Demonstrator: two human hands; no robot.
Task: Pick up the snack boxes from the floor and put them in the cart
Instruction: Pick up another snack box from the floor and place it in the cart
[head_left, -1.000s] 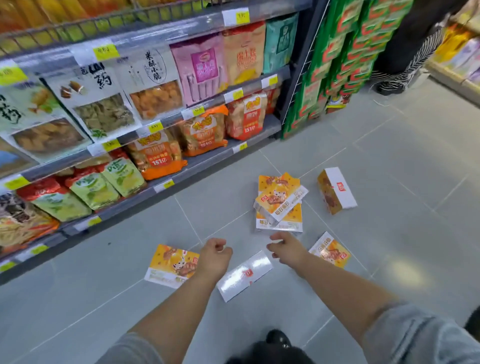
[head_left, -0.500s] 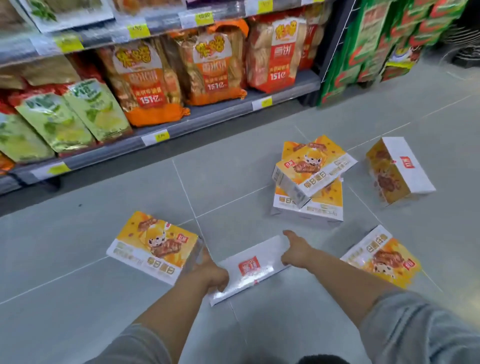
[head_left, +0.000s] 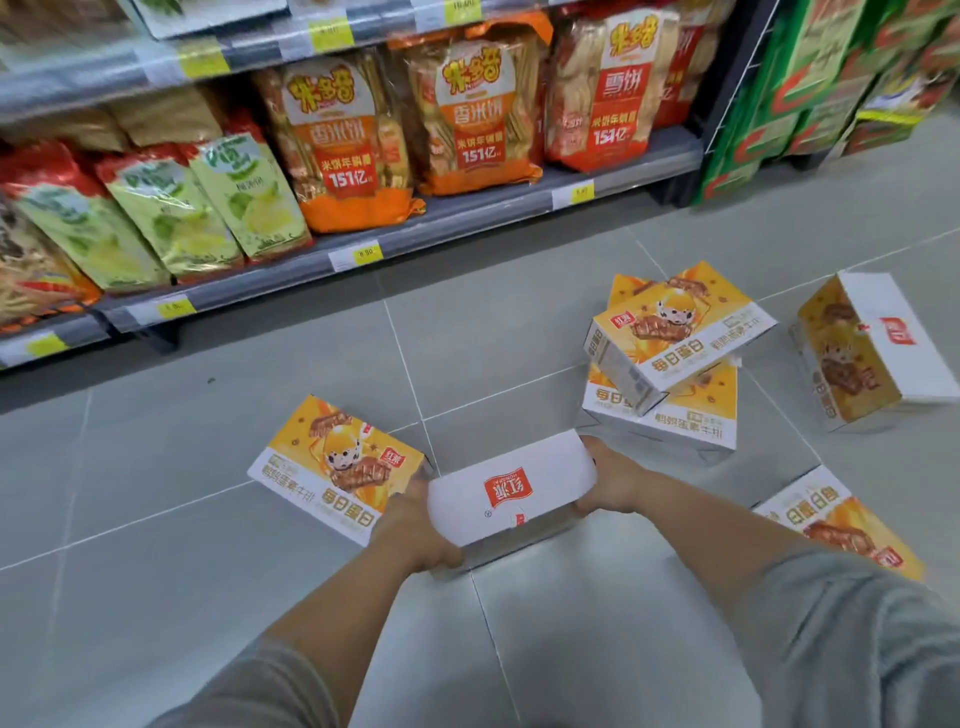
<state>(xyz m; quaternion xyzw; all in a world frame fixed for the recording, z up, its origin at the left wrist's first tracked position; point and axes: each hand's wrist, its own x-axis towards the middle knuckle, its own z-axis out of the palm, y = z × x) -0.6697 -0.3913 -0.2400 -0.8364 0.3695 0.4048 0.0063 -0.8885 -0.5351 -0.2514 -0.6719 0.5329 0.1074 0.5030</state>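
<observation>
Several orange-and-white snack boxes lie on the grey tiled floor. The nearest box (head_left: 511, 491) shows its white side with a red logo; my left hand (head_left: 415, 535) grips its left end and my right hand (head_left: 610, 480) grips its right end. Another box (head_left: 337, 467) lies flat just left of it, touching my left hand. Two boxes are stacked at the right, the upper one (head_left: 675, 338) tilted on the lower one (head_left: 670, 415). One box (head_left: 872, 348) stands on its side at far right. One more (head_left: 836, 519) lies beside my right forearm. No cart is in view.
A low grey shelf (head_left: 467, 218) runs along the back, filled with orange (head_left: 337, 140) and green snack bags (head_left: 171, 208). Green cartons (head_left: 810, 78) are stacked at the upper right. Bare floor tiles (head_left: 156, 467) spread out to the left.
My view has dropped closer to the floor. Both hands have closed on the ends of the white-sided box, which now sits slightly tilted up between them.
</observation>
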